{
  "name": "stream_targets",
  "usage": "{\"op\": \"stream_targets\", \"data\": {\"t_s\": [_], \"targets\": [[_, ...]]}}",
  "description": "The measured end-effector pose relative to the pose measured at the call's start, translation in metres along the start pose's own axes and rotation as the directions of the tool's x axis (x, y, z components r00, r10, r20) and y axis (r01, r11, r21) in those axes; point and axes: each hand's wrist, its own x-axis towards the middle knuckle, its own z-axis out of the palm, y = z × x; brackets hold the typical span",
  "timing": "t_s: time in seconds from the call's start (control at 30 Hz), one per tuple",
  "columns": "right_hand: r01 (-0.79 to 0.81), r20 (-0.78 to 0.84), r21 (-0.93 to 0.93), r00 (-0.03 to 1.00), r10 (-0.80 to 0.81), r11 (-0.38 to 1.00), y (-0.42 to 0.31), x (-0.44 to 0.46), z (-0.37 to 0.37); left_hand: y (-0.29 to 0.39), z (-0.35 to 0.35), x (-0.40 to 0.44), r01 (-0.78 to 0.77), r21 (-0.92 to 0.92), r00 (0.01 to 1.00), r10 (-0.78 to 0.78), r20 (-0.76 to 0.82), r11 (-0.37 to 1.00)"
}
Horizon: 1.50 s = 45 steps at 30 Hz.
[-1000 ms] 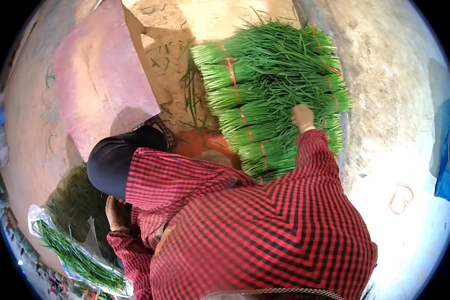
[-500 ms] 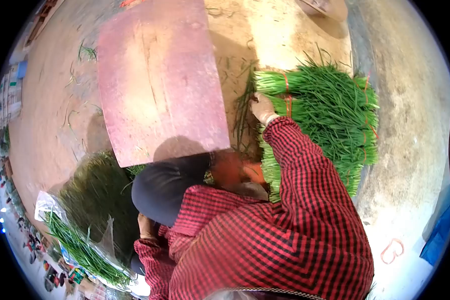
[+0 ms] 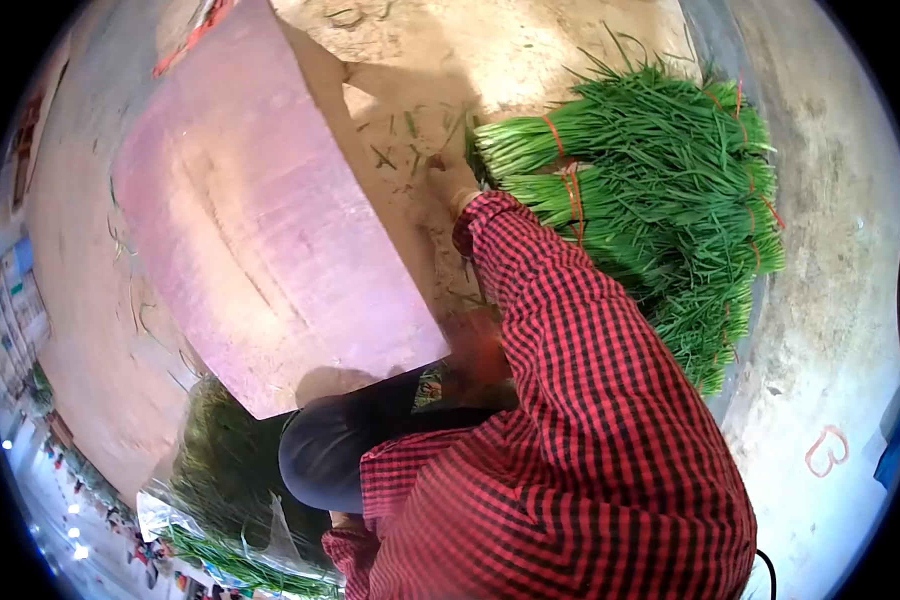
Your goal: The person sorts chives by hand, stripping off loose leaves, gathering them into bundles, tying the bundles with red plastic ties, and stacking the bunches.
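Note:
My right hand (image 3: 450, 182) is over the floor, between the pink board (image 3: 245, 200) and the banded bunches of green stalks (image 3: 660, 170). Its fingers look curled together; shadow hides what they hold, if anything. The bunches lie side by side in a row, with orange-red bands around them and pale ends toward the left. Only a sliver of my left hand (image 3: 342, 520) shows beside my dark-trousered knee, with its fingers hidden. Near it, loose green stalks (image 3: 240, 565) lie in a clear plastic bag.
Scattered green scraps (image 3: 400, 155) lie on the brown floor behind the board. A red object (image 3: 478, 345) sits low beside my knee. A concrete strip (image 3: 820, 200) runs along the right, with a red mark on it. Blue material (image 3: 895, 440) is at the far right edge.
My right hand has moved left from the leafy part of the bunches, past their pale ends, to the floor by the board. My left hand has become mostly hidden. The camera view has shifted.

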Motion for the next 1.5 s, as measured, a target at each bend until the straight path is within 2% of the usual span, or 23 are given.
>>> {"op": "stream_targets", "data": {"t_s": [0.1, 0.2, 0.27, 0.3, 0.37, 0.43, 0.5, 0.53, 0.6, 0.63, 0.67, 0.77, 0.87, 0.9, 0.93, 1.03, 1.17, 1.33, 1.37, 1.4, 1.43, 1.47, 1.5], "targets": [[-0.098, 0.055, 0.023, 0.994, 0.097, 0.995, 0.002, -0.008, -0.009, 0.002, -0.009, -0.008, -0.022, 0.073, 1.000, 0.022, -0.004, 0.997], [0.126, 0.181, -0.101, 0.978, -0.106, 0.987, -0.019, -0.029, -0.025, 0.002, -0.017, -0.017, -0.114, 0.119, 0.993, 0.117, -0.014, 0.986], [0.234, 0.418, -0.416, 0.907, -0.044, 0.879, -0.051, -0.053, -0.038, -0.003, -0.030, -0.026, -0.274, 0.146, 0.957, 0.285, -0.060, 0.951], [0.196, 0.503, -0.506, 0.858, 0.103, 0.840, -0.048, -0.047, -0.030, -0.007, -0.032, -0.038, -0.364, 0.168, 0.914, 0.386, -0.124, 0.916], [0.367, 0.623, -0.496, 0.782, 0.028, 0.787, -0.060, -0.052, -0.005, -0.011, -0.017, -0.092, -0.478, 0.264, 0.750, 0.545, -0.375, 0.838], [0.548, 0.724, -0.377, 0.677, -0.131, 0.747, -0.088, -0.067, 0.031, 0.004, -0.013, -0.149, -0.408, 0.545, 0.447, 0.681, -0.580, 0.733], [0.679, 0.798, -0.219, 0.538, -0.271, 0.700, -0.119, -0.092, 0.064, 0.009, -0.018, -0.179, -0.277, 0.527, 0.321, 0.595, -0.737, 0.803], [0.733, 0.842, -0.135, 0.440, -0.313, 0.666, -0.135, -0.115, 0.085, -0.037, -0.030, -0.188, -0.289, 0.491, 0.215, 0.556, -0.803, 0.822], [0.784, 0.886, 0.000, 0.288, -0.364, 0.620, -0.160, -0.159, 0.109, -0.129, -0.033, -0.193, -0.514, 0.354, 0.020, 0.424, -0.906, 0.781], [0.803, 0.910, 0.053, 0.206, -0.360, 0.593, -0.174, -0.182, 0.123, -0.167, -0.028, -0.198, -0.555, 0.223, -0.001, 0.267, -0.964, 0.802], [0.814, 0.924, 0.100, 0.138, -0.357, 0.572, -0.178, -0.206, 0.128, -0.210, -0.007, -0.197, -0.613, 0.106, -0.012, 0.125, -0.992, 0.783], [0.838, 0.951, 0.213, -0.060, -0.304, 0.502, -0.180, -0.288, 0.145, -0.314, 0.067, -0.178, -0.659, -0.386, 0.163, -0.378, -0.911, 0.646], [0.859, 0.956, 0.281, -0.213, -0.201, 0.428, -0.159, -0.377, 0.158, -0.469, 0.150, -0.111, -0.525, -0.703, 0.463, -0.532, -0.709, 0.480], [0.865, 0.954, 0.299, -0.256, -0.158, 0.404, -0.148, -0.402, 0.159, -0.498, 0.186, -0.083, -0.445, -0.759, 0.584, -0.489, -0.648, 0.476], [0.870, 0.950, 0.311, -0.291, -0.110, 0.382, -0.139, -0.420, 0.161, -0.507, 0.214, -0.064, -0.357, -0.803, 0.694, -0.441, -0.570, 0.477], [0.894, 0.936, 0.317, -0.349, 0.049, 0.315, -0.108, -0.463, 0.171, -0.490, 0.263, -0.045, -0.206, -0.900, 0.806, -0.454, -0.379, 0.385], [0.914, 0.899, 0.323, -0.377, 0.222, 0.245, -0.072, -0.474, 0.185, -0.460, 0.307, -0.031, -0.226, -0.962, 0.809, -0.521, -0.272, 0.150], [0.952, 0.883, 0.276, -0.306, 0.355, 0.134, -0.066, -0.436, 0.196, -0.440, 0.335, -0.027, -0.349, -0.916, 0.744, -0.652, -0.143, -0.197], [0.958, 0.882, 0.264, -0.287, 0.373, 0.112, -0.066, -0.428, 0.198, -0.450, 0.344, -0.022, -0.316, -0.948, 0.693, -0.693, -0.201, -0.041], [0.966, 0.882, 0.245, -0.258, 0.394, 0.084, -0.068, -0.420, 0.199, -0.474, 0.366, -0.008, -0.152, -0.915, 0.601, -0.701, -0.385, 0.373], [0.973, 0.884, 0.224, -0.227, 0.410, 0.057, -0.071, -0.411, 0.198, -0.490, 0.381, -0.004, -0.063, -0.848, 0.544, -0.694, -0.471, 0.526], [0.980, 0.887, 0.198, -0.188, 0.423, 0.021, -0.075, -0.402, 0.197, -0.501, 0.390, -0.003, 0.048, -0.758, 0.482, -0.680, -0.553, 0.650], [0.986, 0.891, 0.169, -0.147, 0.430, -0.011, -0.080, -0.393, 0.195, -0.511, 0.392, -0.007, 0.013, -0.833, 0.467, -0.740, -0.484, 0.553]]}}
